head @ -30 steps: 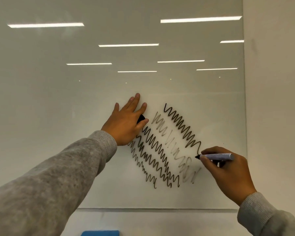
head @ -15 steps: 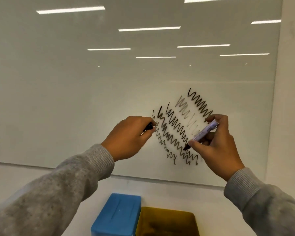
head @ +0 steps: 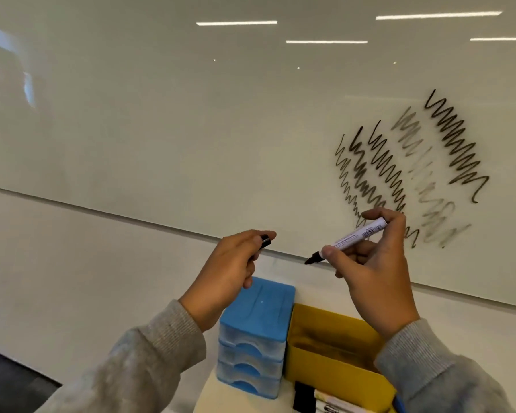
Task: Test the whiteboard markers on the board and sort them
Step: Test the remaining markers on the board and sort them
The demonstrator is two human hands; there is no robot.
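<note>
1. Your left hand (head: 230, 272) is curled around the black cap (head: 264, 241), pinching it so that only its end shows past the fingers. It hovers in front of the wall, just above the blue drawer unit (head: 255, 332).
2. The step in hand looks like recapping. Turn the cap's open end toward the nib and keep that hand steady, so only 1 hand has to travel.
3. The gap between cap and nib is small. Bring them together in a straight line; coming in at an angle would likely smear ink on your fingers.
4. Your right hand (head: 376, 263) holds the marker (head: 350, 238) between thumb and fingers near the nib end. The white barrel rises up and right through the grip, and the black tip points down and left toward the cap.
5. Because your grip sits close to the nib, I would slide the fingers back a little so the cap can seat fully.
6. Below that hand is the yellow box (head: 325, 353), open on top, likely 1 of the sorting spots.
7. On the whiteboard (head: 161, 129), far right, the test scribbles (head: 408, 171) run from dark to faint; the marker is clear of the surface.
</note>
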